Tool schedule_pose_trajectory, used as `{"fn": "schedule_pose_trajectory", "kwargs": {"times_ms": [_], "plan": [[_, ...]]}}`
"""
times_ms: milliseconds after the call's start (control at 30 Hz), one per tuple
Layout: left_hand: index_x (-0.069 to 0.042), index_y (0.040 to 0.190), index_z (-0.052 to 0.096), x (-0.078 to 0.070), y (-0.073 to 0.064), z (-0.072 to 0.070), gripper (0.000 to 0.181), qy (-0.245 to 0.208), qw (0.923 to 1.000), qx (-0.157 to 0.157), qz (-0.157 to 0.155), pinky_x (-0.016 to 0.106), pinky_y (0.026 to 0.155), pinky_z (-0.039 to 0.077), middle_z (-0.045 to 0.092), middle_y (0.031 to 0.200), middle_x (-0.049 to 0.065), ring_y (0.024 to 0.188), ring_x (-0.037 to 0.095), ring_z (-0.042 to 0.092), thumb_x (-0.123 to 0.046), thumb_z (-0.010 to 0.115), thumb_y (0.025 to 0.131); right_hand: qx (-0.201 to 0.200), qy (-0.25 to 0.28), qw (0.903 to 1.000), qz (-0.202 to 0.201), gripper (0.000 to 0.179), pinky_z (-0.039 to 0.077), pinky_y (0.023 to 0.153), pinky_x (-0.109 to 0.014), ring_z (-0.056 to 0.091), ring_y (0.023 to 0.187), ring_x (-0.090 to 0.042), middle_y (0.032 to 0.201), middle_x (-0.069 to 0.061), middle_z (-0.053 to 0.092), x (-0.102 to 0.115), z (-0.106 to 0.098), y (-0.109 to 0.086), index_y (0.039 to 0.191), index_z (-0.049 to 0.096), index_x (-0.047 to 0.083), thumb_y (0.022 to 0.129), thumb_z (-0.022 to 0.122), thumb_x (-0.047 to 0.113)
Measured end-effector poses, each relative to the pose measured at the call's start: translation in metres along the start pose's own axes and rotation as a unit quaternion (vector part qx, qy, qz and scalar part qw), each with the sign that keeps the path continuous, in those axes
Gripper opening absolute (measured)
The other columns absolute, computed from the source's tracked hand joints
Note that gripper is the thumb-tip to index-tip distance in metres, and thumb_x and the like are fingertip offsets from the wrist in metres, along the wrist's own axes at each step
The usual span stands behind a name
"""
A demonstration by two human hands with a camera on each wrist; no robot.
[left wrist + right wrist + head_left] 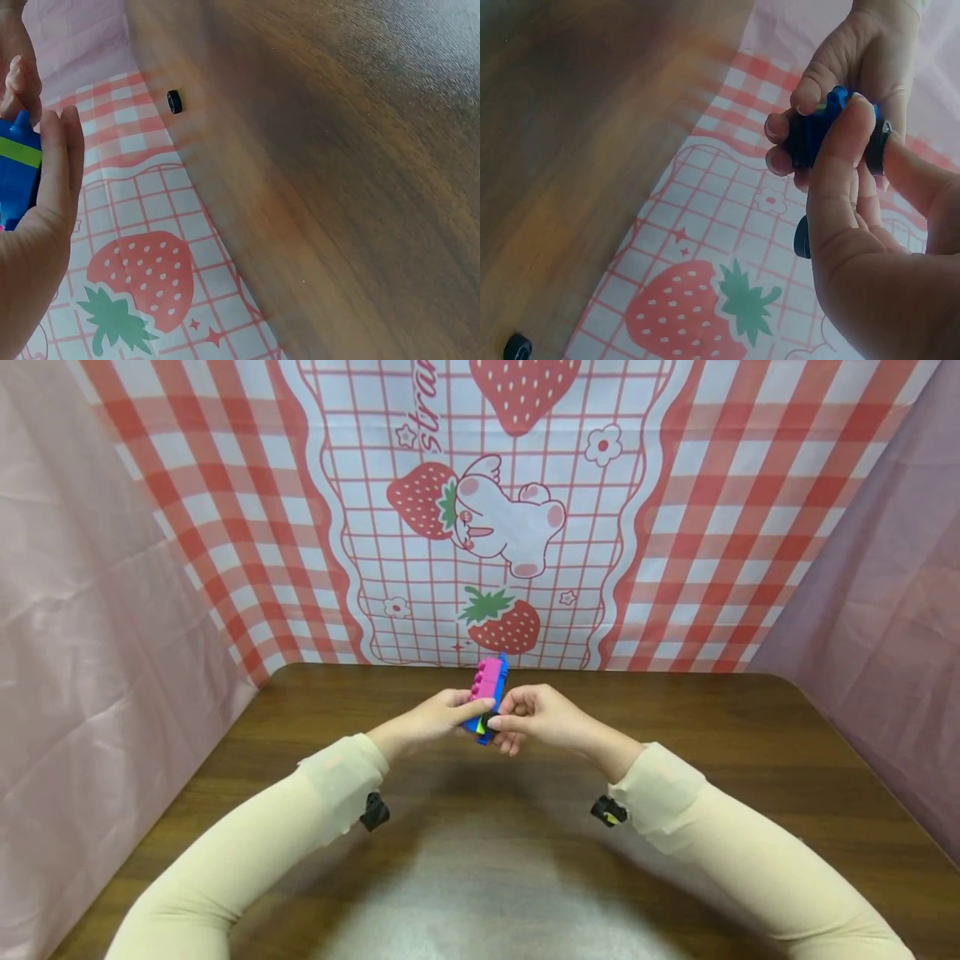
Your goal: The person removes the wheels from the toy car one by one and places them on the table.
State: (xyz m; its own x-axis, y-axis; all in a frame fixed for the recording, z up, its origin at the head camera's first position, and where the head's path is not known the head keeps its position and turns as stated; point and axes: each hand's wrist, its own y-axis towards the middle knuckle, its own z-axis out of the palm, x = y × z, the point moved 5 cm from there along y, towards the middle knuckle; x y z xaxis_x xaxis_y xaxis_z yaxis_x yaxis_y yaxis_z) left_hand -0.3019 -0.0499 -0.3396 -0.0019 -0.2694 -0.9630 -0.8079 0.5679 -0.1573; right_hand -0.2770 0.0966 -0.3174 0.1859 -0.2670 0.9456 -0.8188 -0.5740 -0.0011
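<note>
A blue toy car (501, 681) with pink bricks (487, 678) on it is held up above the table. My left hand (442, 714) grips it from the left, thumb over the pink side. A lime-green strip (19, 152) crosses its blue body in the left wrist view. From the other side, my right hand (551, 718) pinches a black wheel (877, 148) between thumb and forefinger at the car's near end. Fingers partly cover the car, so whether that wheel is seated on it I cannot tell. Another black wheel (802, 238) shows behind my right hand.
A loose black wheel (175, 101) lies on the brown wooden table (675, 735). In the right wrist view a black wheel (517, 347) is at the lower left. Behind the table hangs a strawberry-print cloth (510, 527), with pink curtains (97, 610) on both sides.
</note>
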Motion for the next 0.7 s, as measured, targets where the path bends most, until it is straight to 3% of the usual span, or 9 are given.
{"fn": "schedule_pose_trajectory", "kwargs": {"times_ms": [167, 367, 533, 700], "plan": [[0.008, 0.126, 0.052, -0.0018, -0.0002, 0.0015, 0.044, 0.019, 0.9998, 0.002, 0.005, 0.038, 0.094, 0.053, 0.067, 0.113, 0.023, 0.109, 0.037, 0.064, -0.029, 0.045, 0.104, 0.039, -0.031, 0.9985, -0.023, 0.023, 0.057, 0.055, -0.032, 0.064, 0.057, -0.019, 0.072, -0.022, 0.066, 0.0002, 0.0018, -0.0006, 0.089, 0.054, -0.008, 0.098, 0.057, 0.012], [0.008, 0.126, 0.052, -0.0047, -0.0003, 0.0017, 0.043, 0.023, 0.9997, 0.006, 0.007, 0.041, 0.095, 0.052, 0.067, 0.113, 0.023, 0.099, 0.026, 0.069, -0.028, 0.044, 0.104, 0.078, -0.039, 0.9954, -0.040, 0.032, 0.056, 0.055, -0.033, 0.061, 0.058, -0.018, 0.073, -0.026, 0.063, -0.0021, 0.0033, -0.0004, 0.092, 0.056, -0.012, 0.101, 0.053, 0.019], [0.006, 0.126, 0.052, -0.0056, 0.0005, 0.0018, 0.043, 0.025, 0.9997, 0.004, 0.001, 0.038, 0.094, 0.053, 0.067, 0.113, 0.021, 0.105, 0.032, 0.067, -0.030, 0.045, 0.104, 0.024, -0.086, 0.9954, -0.036, 0.031, 0.051, 0.048, -0.029, 0.059, 0.052, -0.024, 0.064, -0.016, 0.064, -0.0020, 0.0016, 0.0010, 0.082, 0.064, -0.007, 0.097, 0.060, 0.020], [0.006, 0.124, 0.053, -0.0054, 0.0002, 0.0005, 0.043, 0.030, 0.9995, -0.007, -0.004, 0.042, 0.098, 0.051, 0.068, 0.111, 0.020, 0.100, 0.026, 0.068, -0.031, 0.045, 0.104, -0.043, -0.145, 0.9882, -0.027, 0.029, 0.047, 0.046, -0.026, 0.056, 0.049, -0.015, 0.058, -0.004, 0.063, -0.0001, 0.0026, 0.0005, 0.075, 0.070, 0.003, 0.093, 0.066, 0.025]]}}
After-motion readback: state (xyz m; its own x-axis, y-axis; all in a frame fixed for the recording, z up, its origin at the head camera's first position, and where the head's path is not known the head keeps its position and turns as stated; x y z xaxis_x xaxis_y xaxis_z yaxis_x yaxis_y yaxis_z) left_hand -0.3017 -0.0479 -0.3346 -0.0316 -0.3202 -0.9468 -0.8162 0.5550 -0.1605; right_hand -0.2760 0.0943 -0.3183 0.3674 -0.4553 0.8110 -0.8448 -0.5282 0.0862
